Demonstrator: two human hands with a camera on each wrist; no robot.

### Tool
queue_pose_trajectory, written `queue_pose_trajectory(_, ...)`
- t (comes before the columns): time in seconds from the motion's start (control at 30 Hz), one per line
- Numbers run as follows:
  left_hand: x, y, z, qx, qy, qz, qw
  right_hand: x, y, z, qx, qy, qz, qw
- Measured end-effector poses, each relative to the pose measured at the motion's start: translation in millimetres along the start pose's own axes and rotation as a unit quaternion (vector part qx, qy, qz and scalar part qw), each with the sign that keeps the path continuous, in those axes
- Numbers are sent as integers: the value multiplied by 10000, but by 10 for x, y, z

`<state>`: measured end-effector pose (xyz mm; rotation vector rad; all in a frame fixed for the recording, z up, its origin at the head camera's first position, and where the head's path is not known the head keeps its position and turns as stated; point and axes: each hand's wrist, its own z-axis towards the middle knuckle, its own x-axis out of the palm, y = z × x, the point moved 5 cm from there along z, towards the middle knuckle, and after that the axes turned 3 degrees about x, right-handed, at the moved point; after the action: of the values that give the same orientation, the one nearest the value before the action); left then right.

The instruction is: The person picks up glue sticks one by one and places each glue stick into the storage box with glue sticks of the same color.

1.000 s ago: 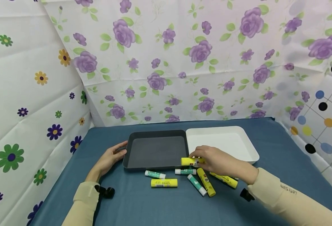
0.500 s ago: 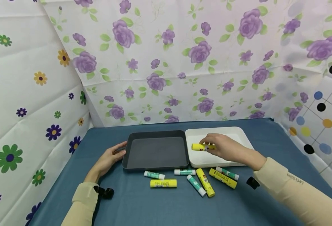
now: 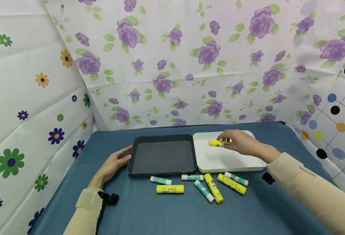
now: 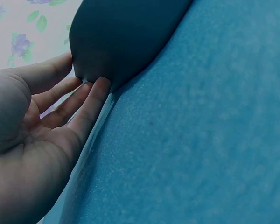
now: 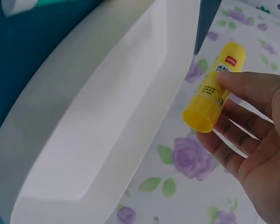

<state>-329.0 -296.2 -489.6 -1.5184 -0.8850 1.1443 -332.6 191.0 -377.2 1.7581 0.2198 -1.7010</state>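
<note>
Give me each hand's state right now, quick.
Left hand: open, fingers touching the dark tray.
Right hand: closed, holding a yellow glue stick.

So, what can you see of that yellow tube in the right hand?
The yellow tube is a smooth cylinder that looks like plastic, with a plain round end facing the right wrist camera. Near its other end is a red patch with white lettering; dark printing, mostly too small to read, runs along the side. The right hand pinches it between thumb and fingers, and nothing else seems to touch it. It lies roughly level, apparently above the white tray.
</note>
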Motion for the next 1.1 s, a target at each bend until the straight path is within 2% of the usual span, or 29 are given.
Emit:
queue_pose_trajectory(0.27, -16, 10, -2, 11, 11, -29, 10000, 11, -259, 124, 98, 143, -13, 9998)
queue_pose_trajectory(0.6, -16, 34, 8, 17, -34, -34, 10000, 175, -580, 315, 316, 456, -244, 9982)
queue_pose_trajectory(0.77, -2, 22, -5, -51, -54, -35, 10000, 242, -670, 410, 474, 652, -300, 9963)
queue_pose_trajectory(1.1, -11, 11, -14, -36, -39, -16, 10000, 295, -762, 544, 773, 736, -442, 9933)
